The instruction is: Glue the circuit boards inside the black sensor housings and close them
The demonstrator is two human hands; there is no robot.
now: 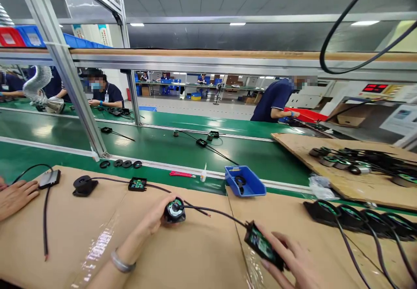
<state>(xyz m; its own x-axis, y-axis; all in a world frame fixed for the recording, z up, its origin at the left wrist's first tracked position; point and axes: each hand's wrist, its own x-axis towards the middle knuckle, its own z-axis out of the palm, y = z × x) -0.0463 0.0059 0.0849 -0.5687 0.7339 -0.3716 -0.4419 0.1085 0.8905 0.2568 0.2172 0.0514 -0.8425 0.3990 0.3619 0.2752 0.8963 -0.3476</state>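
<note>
My left hand (pixel 155 217) is closed around a round black coil puck (pixel 175 210) with a green inner ring, held just above the cardboard-covered bench (pixel 182 258). A black cable runs from the puck to a small black box with an exposed green circuit board (pixel 261 245), which my right hand (pixel 295 258) grips at the lower right. A silver bracelet sits on my left wrist.
Another person's hand (pixel 14 197) rests at the far left beside a black box (pixel 49 178). A second puck-and-box set (pixel 85 185) lies ahead. A blue bin (pixel 245 181), a row of finished units (pixel 361 219), a green conveyor (pixel 163 143) and seated workers lie beyond.
</note>
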